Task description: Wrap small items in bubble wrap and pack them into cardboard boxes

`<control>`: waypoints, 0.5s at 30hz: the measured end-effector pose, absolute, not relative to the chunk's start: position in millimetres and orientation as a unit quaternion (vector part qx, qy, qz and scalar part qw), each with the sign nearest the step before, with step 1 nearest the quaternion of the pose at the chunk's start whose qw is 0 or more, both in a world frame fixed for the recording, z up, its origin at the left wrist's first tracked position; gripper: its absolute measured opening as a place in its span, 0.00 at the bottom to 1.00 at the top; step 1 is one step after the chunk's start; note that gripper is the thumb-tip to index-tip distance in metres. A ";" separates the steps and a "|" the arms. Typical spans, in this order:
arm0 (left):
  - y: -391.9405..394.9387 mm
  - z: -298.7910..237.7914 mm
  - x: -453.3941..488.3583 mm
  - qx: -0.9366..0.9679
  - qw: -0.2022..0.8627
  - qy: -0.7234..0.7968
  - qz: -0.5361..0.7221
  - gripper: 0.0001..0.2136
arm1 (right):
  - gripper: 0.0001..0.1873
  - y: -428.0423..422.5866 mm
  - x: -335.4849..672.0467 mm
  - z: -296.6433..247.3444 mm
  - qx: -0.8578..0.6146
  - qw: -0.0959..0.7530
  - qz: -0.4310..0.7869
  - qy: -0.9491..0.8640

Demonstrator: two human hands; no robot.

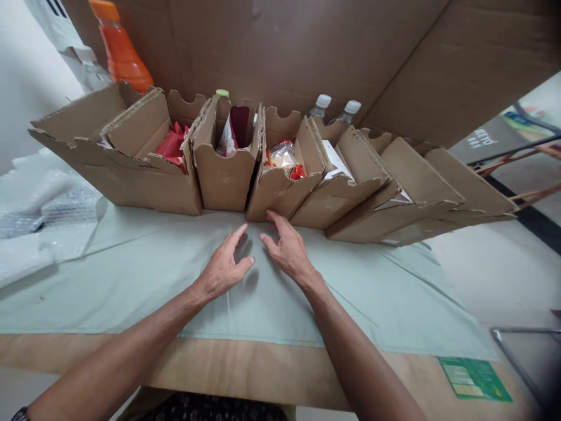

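Observation:
My left hand hovers over the pale green cloth, thumb and fingers apart, holding nothing. Close by on its right, my right hand is open too, its fingertips near the lower front of a cardboard box. Inside that box lies a clear and red snack packet. The narrower box to its left holds a white and dark red packet. Farther left, a wide box contains a shiny red packet.
More cardboard boxes continue rightward, with white items inside. Behind the row stand an orange bottle and white-capped bottles, against a tall cardboard panel. Bubble wrap lies left; a green card sits at the table's front right edge.

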State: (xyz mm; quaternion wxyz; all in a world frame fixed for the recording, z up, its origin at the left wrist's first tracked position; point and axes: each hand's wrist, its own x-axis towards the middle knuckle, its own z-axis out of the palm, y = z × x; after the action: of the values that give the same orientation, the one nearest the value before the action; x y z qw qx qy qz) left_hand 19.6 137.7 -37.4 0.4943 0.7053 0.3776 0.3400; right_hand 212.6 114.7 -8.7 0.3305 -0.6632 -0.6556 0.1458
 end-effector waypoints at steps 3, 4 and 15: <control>136.9 -37.5 19.6 0.703 0.494 0.381 0.341 0.33 | 0.35 119.3 221.0 -17.9 -0.666 0.333 0.155 -0.649; 136.8 -37.2 20.1 0.696 0.497 0.383 0.348 0.33 | 0.34 118.5 222.6 -19.6 -0.665 0.334 0.154 -0.650; 156.0 -38.9 19.4 0.564 0.525 0.436 0.465 0.14 | 0.33 126.6 163.3 55.6 -0.600 0.404 0.102 -0.683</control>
State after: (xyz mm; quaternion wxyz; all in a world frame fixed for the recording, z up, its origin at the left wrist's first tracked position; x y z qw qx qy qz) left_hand 19.4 156.0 -38.9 0.5254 0.5637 0.4358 0.4650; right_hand 163.3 126.6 55.6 0.4039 -0.6000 -0.6830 0.1018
